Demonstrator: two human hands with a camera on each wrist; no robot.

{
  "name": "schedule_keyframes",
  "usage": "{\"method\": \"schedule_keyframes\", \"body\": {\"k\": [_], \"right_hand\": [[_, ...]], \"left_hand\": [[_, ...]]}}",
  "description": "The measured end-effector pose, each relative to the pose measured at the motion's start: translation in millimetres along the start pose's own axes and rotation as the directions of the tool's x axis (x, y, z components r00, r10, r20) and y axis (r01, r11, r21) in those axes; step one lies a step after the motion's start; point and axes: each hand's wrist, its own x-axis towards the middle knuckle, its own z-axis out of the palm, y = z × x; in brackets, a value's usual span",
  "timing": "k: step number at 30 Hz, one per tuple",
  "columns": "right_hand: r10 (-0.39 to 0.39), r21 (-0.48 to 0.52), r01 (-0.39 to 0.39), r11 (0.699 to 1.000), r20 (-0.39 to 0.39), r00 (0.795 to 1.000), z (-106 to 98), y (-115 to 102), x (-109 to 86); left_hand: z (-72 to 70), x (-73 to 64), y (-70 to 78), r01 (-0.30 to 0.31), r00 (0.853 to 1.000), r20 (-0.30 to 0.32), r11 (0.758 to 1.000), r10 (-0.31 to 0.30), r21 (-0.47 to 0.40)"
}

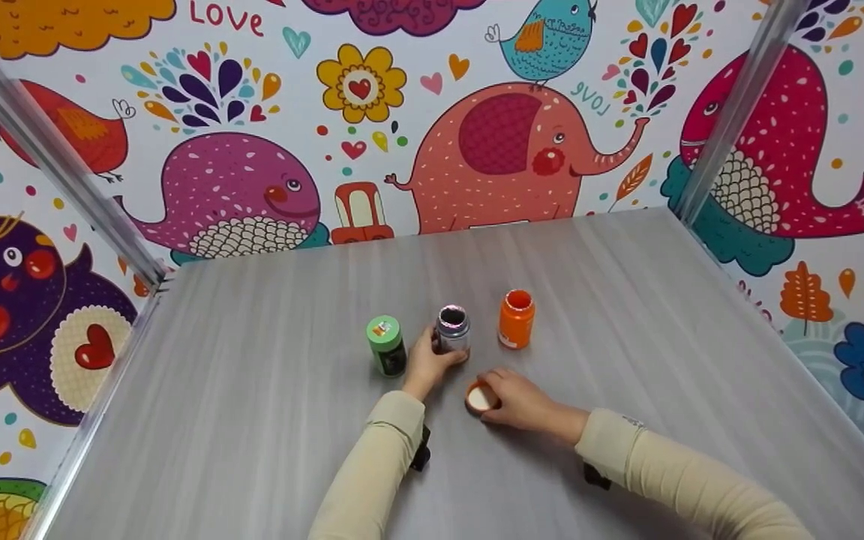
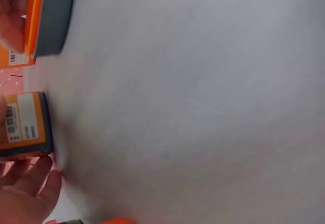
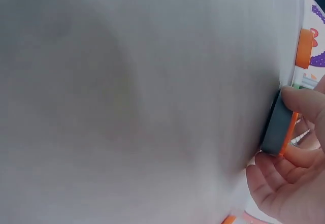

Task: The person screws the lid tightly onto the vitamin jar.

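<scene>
My left hand holds a small dark grey jar standing upright on the table, its mouth uncovered. In the left wrist view this jar shows an orange and white label with a barcode, thumb on one side and fingers on the other. My right hand pinches a round lid by its edge, close to the tabletop; its pale inside faces up in the head view. From the right wrist, the lid has a grey side and an orange rim. Whether it touches the table I cannot tell.
Left of the grey jar stands a green-lidded dark jar. An orange jar with its mouth uncovered is to the right. All rest on a grey wood-grain table, bordered by cartoon-printed walls and metal posts.
</scene>
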Motion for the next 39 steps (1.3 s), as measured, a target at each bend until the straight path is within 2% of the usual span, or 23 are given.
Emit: {"method": "schedule_keyframes", "body": {"k": [6,12,17,25,29,36,39], "right_hand": [[0.011,0.015,-0.01,1.0,-0.034,0.999,-8,14,-7.0],[0.091,0.061,-0.089,0.994,-0.046,0.995,-17,30,-12.3],[0.105,0.052,-0.101,0.994,-0.067,0.992,-20,40,-15.6],[0.106,0.046,-0.103,0.994,-0.063,0.992,-21,42,-17.2],[0.116,0.049,-0.114,0.992,-0.057,0.992,-22,42,-17.0],[0.133,0.041,-0.131,0.991,-0.05,0.99,-22,42,-17.7],[0.146,0.058,-0.144,0.988,-0.039,0.988,-22,43,-17.6]], "left_hand": [[1.3,1.6,-2.6,-0.022,1.0,-0.005,1.0,0.022,0.004],[0.1,2.4,-1.6,0.021,1.0,0.021,1.0,-0.021,-0.005],[-1.3,3.3,-1.7,0.049,0.998,0.038,0.999,-0.048,-0.009],[-2.9,2.9,-4.5,0.017,0.999,0.034,1.0,-0.017,0.002],[-6.5,0.4,-4.9,0.017,0.998,0.065,1.0,-0.018,0.006],[-11.8,-11.6,-4.4,-0.052,0.992,0.12,0.998,0.049,0.023],[-13.1,-19.5,-3.9,-0.059,0.989,0.14,0.998,0.053,0.039]]}}
